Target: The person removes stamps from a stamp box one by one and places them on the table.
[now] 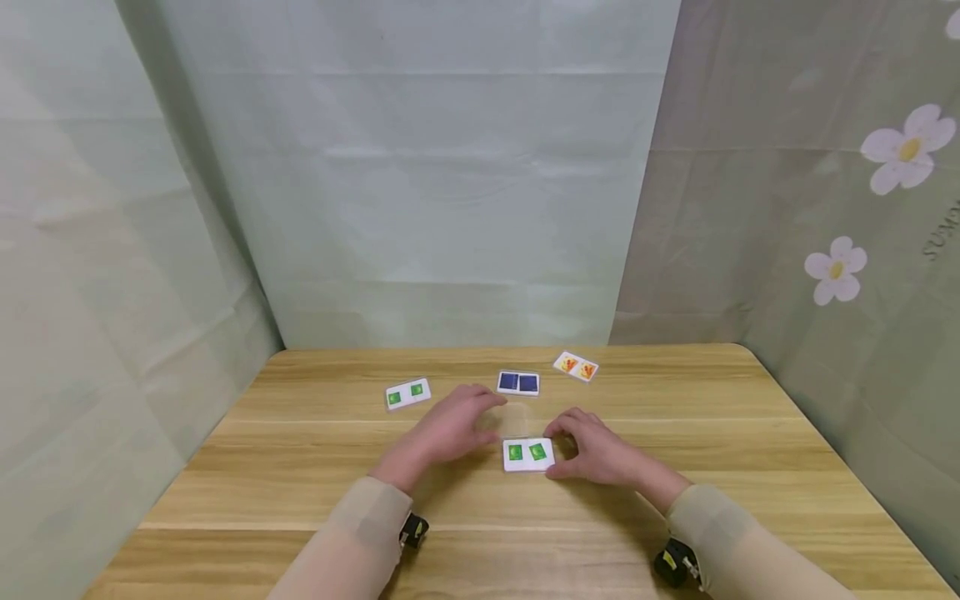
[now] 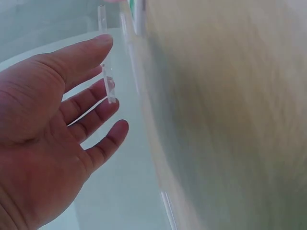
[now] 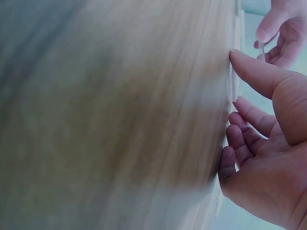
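My left hand (image 1: 456,423) pinches a thin clear plastic cover (image 1: 516,419) between thumb and fingers. In the left wrist view the clear cover (image 2: 108,72) shows edge-on, raised off the table. Just in front of it lies a flat white case (image 1: 528,465) with two green pictures. My right hand (image 1: 596,450) grips that case by its right end, thumb on the near side and fingers on the far side. In the right wrist view, the right thumb and forefinger (image 3: 254,112) stand at the case's edges, close to the tabletop.
Further back on the wooden table (image 1: 337,500) lie another green-pictured case (image 1: 407,393), a case with two dark blue squares (image 1: 518,382) and a tilted one with orange pictures (image 1: 576,366). Pale cloth (image 1: 450,183) hangs behind and at both sides.
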Demonstrator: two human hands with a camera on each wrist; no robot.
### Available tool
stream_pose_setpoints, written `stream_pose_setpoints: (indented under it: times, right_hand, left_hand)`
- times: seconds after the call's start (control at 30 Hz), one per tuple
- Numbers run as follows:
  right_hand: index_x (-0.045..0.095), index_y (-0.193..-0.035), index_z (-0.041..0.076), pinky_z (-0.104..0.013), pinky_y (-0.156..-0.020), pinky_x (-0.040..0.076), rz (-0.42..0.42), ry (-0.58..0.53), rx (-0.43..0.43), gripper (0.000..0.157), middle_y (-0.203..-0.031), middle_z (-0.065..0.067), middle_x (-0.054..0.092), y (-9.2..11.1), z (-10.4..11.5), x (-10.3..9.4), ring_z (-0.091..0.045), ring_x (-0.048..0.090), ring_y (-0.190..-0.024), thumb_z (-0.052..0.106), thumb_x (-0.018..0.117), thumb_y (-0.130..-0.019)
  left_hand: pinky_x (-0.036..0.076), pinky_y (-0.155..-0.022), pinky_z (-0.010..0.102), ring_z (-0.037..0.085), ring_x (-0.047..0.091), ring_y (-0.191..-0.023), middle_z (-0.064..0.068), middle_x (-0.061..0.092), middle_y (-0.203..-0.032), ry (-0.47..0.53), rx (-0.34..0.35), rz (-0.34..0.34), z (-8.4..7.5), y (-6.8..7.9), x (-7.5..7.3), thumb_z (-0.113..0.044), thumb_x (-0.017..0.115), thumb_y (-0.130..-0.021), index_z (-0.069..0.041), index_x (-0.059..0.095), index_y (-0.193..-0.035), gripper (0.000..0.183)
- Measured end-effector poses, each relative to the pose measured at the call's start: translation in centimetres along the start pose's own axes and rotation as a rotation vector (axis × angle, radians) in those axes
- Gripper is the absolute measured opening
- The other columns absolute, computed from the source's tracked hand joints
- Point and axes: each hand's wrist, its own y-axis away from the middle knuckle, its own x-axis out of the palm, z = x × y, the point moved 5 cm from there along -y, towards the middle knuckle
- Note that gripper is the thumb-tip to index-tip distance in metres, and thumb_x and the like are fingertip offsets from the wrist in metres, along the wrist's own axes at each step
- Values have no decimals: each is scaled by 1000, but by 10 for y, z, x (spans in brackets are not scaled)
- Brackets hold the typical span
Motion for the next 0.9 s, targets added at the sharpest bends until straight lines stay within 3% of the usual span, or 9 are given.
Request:
stream_pose_setpoints:
  times: [0.27, 0.9]
  right_hand:
    - [72, -122, 11, -58, -111, 46, 3, -5, 15, 44, -130, -6, 62, 1, 1, 0, -29, 55, -122, 27, 96, -89]
    - [72, -125, 11, -60, -113, 45, 7, -21, 26, 45, -135, -8, 62, 2, 2, 0, -31, 54, -125, 27, 95, -90]
  left_hand:
    - [43, -122, 54, 38, 55, -143, 17, 62, -152, -8, 4, -14, 12, -7, -2, -20, 84, -101, -7, 66, -151, 54]
    - [40, -124, 52, 36, 52, -147, 15, 60, -155, -15, -26, 42, 31, -18, 7, -20, 80, -104, -10, 65, -153, 52]
